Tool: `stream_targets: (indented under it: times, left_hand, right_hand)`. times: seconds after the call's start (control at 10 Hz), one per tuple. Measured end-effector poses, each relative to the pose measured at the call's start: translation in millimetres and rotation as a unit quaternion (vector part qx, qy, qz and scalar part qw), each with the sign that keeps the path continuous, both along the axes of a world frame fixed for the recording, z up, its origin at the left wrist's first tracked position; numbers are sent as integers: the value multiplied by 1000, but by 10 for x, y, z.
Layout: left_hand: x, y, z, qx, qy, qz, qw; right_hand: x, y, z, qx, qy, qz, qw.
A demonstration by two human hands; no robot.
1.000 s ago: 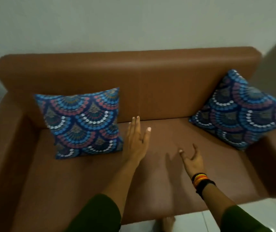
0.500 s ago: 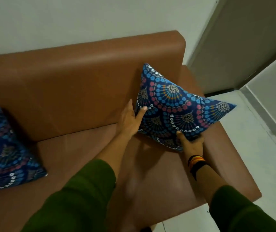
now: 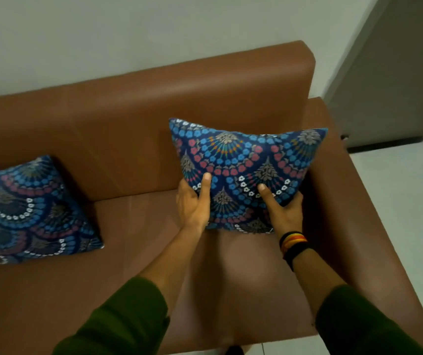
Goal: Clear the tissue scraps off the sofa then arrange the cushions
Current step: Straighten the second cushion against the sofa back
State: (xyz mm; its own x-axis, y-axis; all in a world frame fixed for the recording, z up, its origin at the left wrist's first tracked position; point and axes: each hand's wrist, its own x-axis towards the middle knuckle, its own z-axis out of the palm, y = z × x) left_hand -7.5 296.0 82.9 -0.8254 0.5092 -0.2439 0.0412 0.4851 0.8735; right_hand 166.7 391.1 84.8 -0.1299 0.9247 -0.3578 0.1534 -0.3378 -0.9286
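Since half a second ago, when it lay tilted in the corner, the blue patterned square cushion (image 3: 246, 172) now stands upright against the brown leather sofa (image 3: 133, 119) backrest, clasped by left hand (image 3: 193, 203) and right hand (image 3: 283, 208). No tissue scraps show; the second patterned cushion (image 3: 28, 208) leans left, nothing obstructs.

A home living room, most likely. A brown leather-look sofa (image 3: 133, 119) stands against a plain pale wall (image 3: 128, 29), with two blue patterned cushions: one (image 3: 251, 160) held in both hands, one (image 3: 28, 211) well off to the left of the left hand (image 3: 192, 203). Beyond the right hand (image 3: 284, 211) lies glossy pale tiled floor (image 3: 405, 201), and what may be a grey door (image 3: 397, 73), though only partly seen.
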Motion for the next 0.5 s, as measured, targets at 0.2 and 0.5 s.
stream_targets:
  times: [0.2,0.5]
  left_hand:
    - [-458,-312,-198,-38,-3,53,998]
    - [-485,-491,-259,-26,65,11,997]
  right_hand:
    - [-607,102,-180,9,20,93,995]
    - [-456,-56,-203,64,25,132,989]
